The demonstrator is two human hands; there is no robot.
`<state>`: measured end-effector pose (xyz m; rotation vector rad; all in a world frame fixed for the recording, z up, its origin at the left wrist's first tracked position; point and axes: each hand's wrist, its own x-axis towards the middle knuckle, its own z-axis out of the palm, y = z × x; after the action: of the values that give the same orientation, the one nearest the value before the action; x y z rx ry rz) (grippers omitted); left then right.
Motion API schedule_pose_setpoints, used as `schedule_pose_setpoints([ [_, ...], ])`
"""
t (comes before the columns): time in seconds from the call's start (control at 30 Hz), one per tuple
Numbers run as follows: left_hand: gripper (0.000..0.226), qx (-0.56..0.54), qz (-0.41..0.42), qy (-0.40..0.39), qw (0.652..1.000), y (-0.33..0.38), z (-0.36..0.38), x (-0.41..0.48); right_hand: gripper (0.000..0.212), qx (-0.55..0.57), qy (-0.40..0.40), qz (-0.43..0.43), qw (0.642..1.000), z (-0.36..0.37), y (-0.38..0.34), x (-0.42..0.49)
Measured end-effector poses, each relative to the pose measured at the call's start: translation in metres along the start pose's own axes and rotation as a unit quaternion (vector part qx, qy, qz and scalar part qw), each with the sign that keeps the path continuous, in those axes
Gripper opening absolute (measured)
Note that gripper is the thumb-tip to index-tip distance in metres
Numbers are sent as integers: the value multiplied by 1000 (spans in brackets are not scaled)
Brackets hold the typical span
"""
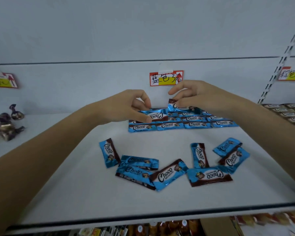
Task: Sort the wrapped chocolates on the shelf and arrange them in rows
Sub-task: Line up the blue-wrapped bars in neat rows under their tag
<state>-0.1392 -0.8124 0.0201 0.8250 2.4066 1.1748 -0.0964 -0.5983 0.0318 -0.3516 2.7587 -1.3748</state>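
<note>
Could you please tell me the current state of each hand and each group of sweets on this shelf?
Left hand, pinching the upside-down chocolate over the rows.
Right hand, pinching the tilted chocolate above the rows.
Arranged rows, flat and side by side at the back.
Loose chocolates, scattered in front, some overlapping.
Purple sweets, piled loosely at the left.

The chocolates (169, 174) have thin glossy film wrappers in blue and brown, crinkled and catching the light, with crimped, serrated ends. The shelf (75, 193) looks smooth matt white, like painted metal. The label (166, 78) is matt red and yellow paper under a strip of pale tape. The sweets (5, 123) wear shiny purple and gold twisted foil. The slotted upright (279, 65) looks like painted metal
</note>
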Motion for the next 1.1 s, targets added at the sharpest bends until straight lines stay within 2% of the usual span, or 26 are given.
schedule_pose_setpoints([
  [0.1,28,-54,7,9,998,-13,-3,-8,23,3,-8,11,1000,10,-5,11],
  [0.23,42,-93,36,36,994,-22,-5,-19,29,79,5,29,996,20,4,14],
  [0.33,22,-122,73,70,987,-22,-3,-22,25,81,-8,36,996,22,14,10],
  [0.43,8,-141,68,78,985,-23,0,-21,18,79,-9,32,996,21,19,8],
  [0.5,8,-96,63,88,990,-25,1,-21,14,67,-16,16,998,20,20,5],
  [0.63,11,67,89,82,990,-27,6,-25,11,-2,-56,-19,998,23,19,-2],
  [0.77,10,236,89,49,966,-32,11,-26,16,-108,-87,-57,989,31,15,-7],
  [0.9,9,262,107,15,959,-31,3,-28,17,-206,-86,-97,970,31,13,-10],
  [1.1,11,280,103,-45,953,-31,-1,-29,15,-279,-135,-74,948,21,17,-11],
])
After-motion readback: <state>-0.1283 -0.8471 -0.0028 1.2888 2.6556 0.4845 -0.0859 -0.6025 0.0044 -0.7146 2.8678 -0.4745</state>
